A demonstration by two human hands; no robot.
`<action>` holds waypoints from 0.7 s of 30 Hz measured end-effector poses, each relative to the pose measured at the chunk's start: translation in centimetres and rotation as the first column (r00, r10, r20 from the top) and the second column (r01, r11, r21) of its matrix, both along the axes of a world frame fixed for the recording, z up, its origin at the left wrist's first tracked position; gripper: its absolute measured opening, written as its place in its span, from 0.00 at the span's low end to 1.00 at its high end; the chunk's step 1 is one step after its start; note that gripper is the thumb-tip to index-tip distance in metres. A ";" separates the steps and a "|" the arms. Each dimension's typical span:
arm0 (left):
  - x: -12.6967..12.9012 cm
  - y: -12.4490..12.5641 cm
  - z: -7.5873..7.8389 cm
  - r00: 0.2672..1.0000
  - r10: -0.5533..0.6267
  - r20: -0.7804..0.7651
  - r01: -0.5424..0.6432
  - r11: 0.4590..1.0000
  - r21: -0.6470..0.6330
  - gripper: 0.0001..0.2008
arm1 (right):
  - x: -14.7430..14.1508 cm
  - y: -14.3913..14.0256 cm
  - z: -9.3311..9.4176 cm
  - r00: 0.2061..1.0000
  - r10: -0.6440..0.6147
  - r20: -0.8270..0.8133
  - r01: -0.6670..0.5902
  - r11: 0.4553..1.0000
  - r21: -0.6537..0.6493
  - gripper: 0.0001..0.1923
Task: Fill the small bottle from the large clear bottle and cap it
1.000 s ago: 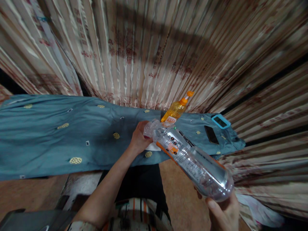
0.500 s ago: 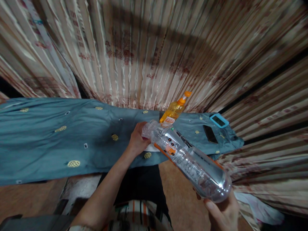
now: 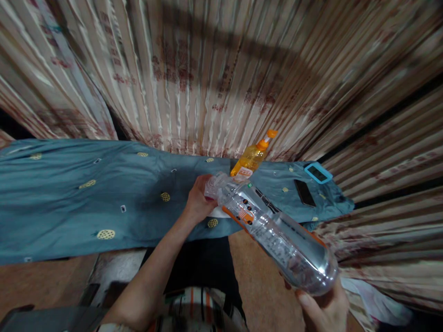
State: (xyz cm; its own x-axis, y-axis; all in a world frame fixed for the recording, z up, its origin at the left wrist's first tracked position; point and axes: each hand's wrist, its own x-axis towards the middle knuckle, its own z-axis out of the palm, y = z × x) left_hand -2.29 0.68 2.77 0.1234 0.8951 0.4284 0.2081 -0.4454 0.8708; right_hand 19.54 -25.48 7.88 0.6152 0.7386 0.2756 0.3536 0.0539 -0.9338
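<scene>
Clear plastic bottle (image 3: 277,235), large and with an orange label band, lies tilted across the lower middle of the view, its base toward five o'clock and its neck toward eleven o'clock. Cupped under that base, the right hand (image 3: 325,309) bears the weight with thumb and palm wrapped on it. At the neck, the left hand (image 3: 200,200) is curled tight around what looks like a small clear cup or cap (image 3: 215,183) pressed against the mouth; the blur there leaves it unclear which. Beneath them spreads a blue patterned cloth (image 3: 86,198), and just past the bottle's neck at one o'clock stands an orange squeeze bottle (image 3: 252,159). Farther toward two o'clock lie a dark phone (image 3: 304,192) and a teal-framed device (image 3: 318,173). With the bottle held only at its ends and slanted, a slipping right palm could drop it, or any liquid inside could spill onto the cloth and reach the phone.
</scene>
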 end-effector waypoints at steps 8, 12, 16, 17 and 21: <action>0.0 0.0 0.2 1.000 0.002 0.004 -0.002 1.000 0.003 0.31 | 0.4 -0.3 -0.4 0.999 0.010 0.044 -0.009 1.000 -0.011 0.54; 0.1 0.0 -0.1 1.000 0.007 0.010 -0.007 1.000 0.004 0.31 | 0.5 -0.4 -0.5 0.999 0.022 0.046 -0.022 1.000 -0.003 0.54; 0.1 0.1 -0.4 1.000 0.002 0.012 -0.003 1.000 0.017 0.31 | 1.0 -0.5 -0.8 0.998 0.038 0.054 -0.038 0.999 -0.001 0.55; 0.0 0.1 -0.4 1.000 0.001 0.010 -0.001 1.000 0.016 0.31 | 1.0 -0.5 -0.8 0.997 0.045 0.059 -0.045 0.999 0.003 0.55; 0.0 0.0 -0.5 1.000 0.003 -0.001 -0.003 1.000 0.005 0.31 | 0.0 -0.3 0.0 0.999 0.024 0.038 -0.024 1.000 -0.003 0.55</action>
State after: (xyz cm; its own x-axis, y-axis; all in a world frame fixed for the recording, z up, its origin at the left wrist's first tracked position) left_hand -2.33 0.72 2.22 0.1213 0.8933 0.4327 0.2106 -0.4492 0.8683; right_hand 19.55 -25.74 7.92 0.5866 0.7537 0.2965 0.3879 0.0599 -0.9197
